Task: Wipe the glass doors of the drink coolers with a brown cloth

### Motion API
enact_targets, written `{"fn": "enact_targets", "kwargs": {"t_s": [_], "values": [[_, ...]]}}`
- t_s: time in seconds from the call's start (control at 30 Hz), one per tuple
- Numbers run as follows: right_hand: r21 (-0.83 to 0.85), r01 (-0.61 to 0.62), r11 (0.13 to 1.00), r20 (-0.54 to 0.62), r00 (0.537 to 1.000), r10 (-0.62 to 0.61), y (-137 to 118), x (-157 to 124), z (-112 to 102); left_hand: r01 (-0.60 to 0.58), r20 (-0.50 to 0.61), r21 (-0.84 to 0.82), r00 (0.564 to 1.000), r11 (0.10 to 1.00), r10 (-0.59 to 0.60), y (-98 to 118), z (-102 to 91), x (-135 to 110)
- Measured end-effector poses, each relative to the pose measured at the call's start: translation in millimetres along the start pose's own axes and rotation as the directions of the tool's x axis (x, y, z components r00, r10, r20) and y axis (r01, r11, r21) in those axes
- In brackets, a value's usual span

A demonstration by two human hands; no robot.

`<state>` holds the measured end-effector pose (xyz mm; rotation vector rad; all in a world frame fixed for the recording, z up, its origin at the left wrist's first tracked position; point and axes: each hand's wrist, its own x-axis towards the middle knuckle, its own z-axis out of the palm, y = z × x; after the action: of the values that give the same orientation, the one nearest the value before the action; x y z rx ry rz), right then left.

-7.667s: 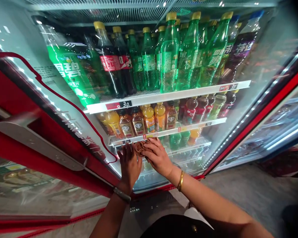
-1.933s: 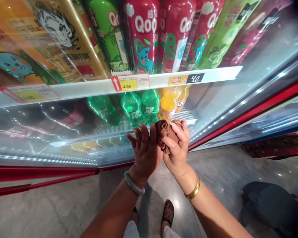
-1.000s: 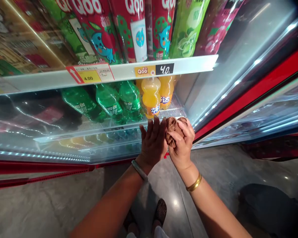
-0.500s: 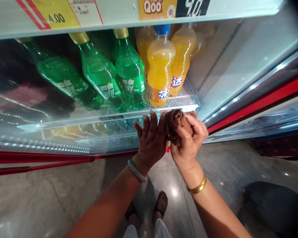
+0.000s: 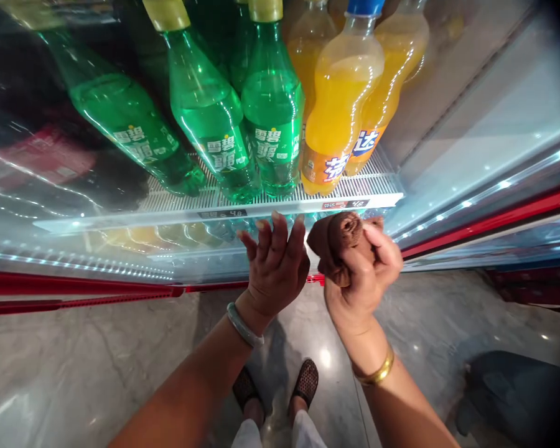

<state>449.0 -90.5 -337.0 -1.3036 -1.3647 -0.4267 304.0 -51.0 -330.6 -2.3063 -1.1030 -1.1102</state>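
My right hand (image 5: 361, 280) is closed around a bunched brown cloth (image 5: 338, 239), held just below the front edge of a fridge shelf (image 5: 224, 213). My left hand (image 5: 275, 267) is beside it on the left, fingers stretched out and upright, holding nothing, its back towards me. On the wire shelf above stand green soda bottles (image 5: 270, 124) with yellow caps and orange soda bottles (image 5: 338, 118), one with a blue cap. A pale bangle sits on my left wrist and a gold one on my right.
The open fridge door's red frame (image 5: 74, 292) runs along the left. The fridge's right wall and red edge (image 5: 490, 218) slant up to the right. Grey polished floor (image 5: 98, 373) lies below, with my feet (image 5: 275, 386). A dark object (image 5: 518, 398) sits at the lower right.
The view has dropped and come closer to the lower shelf, from the Qoo row down to the green and orange bottles. My right hand has kept the cloth; both hands stay together at the shelf edge.
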Motion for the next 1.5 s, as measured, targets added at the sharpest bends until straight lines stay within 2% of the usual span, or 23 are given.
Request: {"fn": "enact_targets", "kwargs": {"t_s": [0.07, 0.17, 0.27, 0.33, 0.4, 0.5, 0.63, 0.73, 0.83, 0.9, 0.97, 1.03, 1.1, 1.2, 1.27, 1.33, 1.43, 1.5], "values": [[-0.008, 0.006, 1.000, -0.047, 0.999, -0.006, 5, 2, -1, 0.007, -0.020, 0.024, 1.000, 1.000, -0.006, -7, -4.5, 2], [-0.025, -0.032, 0.999, -0.055, 0.998, 0.030, 0, -14, 7, 0.034, -0.038, 0.029, 0.999, 0.999, -0.033, -16, -10.2, 2], [-0.002, -0.125, 0.992, -0.002, 0.992, 0.125, -26, -33, 27, 0.035, -0.030, 0.018, 0.999, 0.999, -0.034, -27, -15.2, -4], [0.033, -0.164, 0.986, 0.001, 0.986, 0.164, -46, -35, 39, 0.023, -0.028, 0.018, 0.999, 1.000, -0.023, -37, -19.4, -11], [0.050, -0.119, 0.992, -0.025, 0.992, 0.121, -57, -26, 43, 0.026, -0.025, 0.023, 0.999, 0.999, -0.025, -49, -25.0, -17], [0.033, 0.006, 0.999, -0.064, 0.998, -0.004, -54, -12, 38, 0.056, 0.000, 0.007, 0.998, 0.998, -0.056, -66, -34.7, -26], [-0.003, 0.020, 1.000, -0.143, 0.989, -0.020, -53, -28, 49, 0.112, 0.031, -0.018, 0.993, 0.994, -0.112, -84, -43.9, -39], [0.025, 0.023, 0.999, -0.090, 0.996, -0.021, -81, -47, 73, 0.099, 0.012, -0.007, 0.995, 0.995, -0.099, -98, -47.8, -49], [0.117, 0.092, 0.989, -0.025, 0.996, -0.090, -115, -40, 92, 0.106, -0.006, -0.002, 0.994, 0.994, -0.106, -117, -54.8, -60], [0.156, 0.168, 0.973, -0.077, 0.985, -0.157, -125, -25, 95, 0.129, 0.025, -0.001, 0.991, 0.992, -0.129, -131, -61.7, -66], [0.117, 0.206, 0.972, -0.134, 0.973, -0.190, -123, -18, 94, 0.146, 0.059, -0.015, 0.988, 0.989, -0.145, -144, -68.4, -71], [0.043, 0.171, 0.984, -0.159, 0.974, -0.162, -119, -25, 94, 0.146, 0.047, -0.018, 0.988, 0.989, -0.145, -154, -72.6, -74], [0.002, 0.101, 0.995, -0.164, 0.981, -0.099, -121, -45, 100, 0.136, 0.003, -0.020, 0.991, 0.991, -0.136, -161, -73.8, -76], [0.013, 0.099, 0.995, -0.098, 0.990, -0.097, -141, -71, 117, 0.123, -0.054, -0.059, 0.991, 0.991, -0.126, -171, -73.3, -82], [0.035, 0.134, 0.990, -0.062, 0.989, -0.132, -159, -73, 129, 0.113, -0.075, -0.060, 0.990, 0.992, -0.117, -179, -75.5, -86], [0.059, 0.172, 0.983, -0.087, 0.982, -0.166, -170, -65, 134, 0.085, -0.079, -0.014, 0.993, 0.996, -0.086, -190, -81.1, -91], [0.050, 0.189, 0.981, -0.129, 0.975, -0.181, -171, -57, 132, 0.044, -0.046, 0.049, 0.998, 0.998, -0.042, -207, -93.3, -96], [0.022, 0.133, 0.991, -0.130, 0.983, -0.129, -171, -65, 132, 0.039, -0.038, 0.069, 0.999, 0.997, -0.037, -216, -100.6, -99]]}}
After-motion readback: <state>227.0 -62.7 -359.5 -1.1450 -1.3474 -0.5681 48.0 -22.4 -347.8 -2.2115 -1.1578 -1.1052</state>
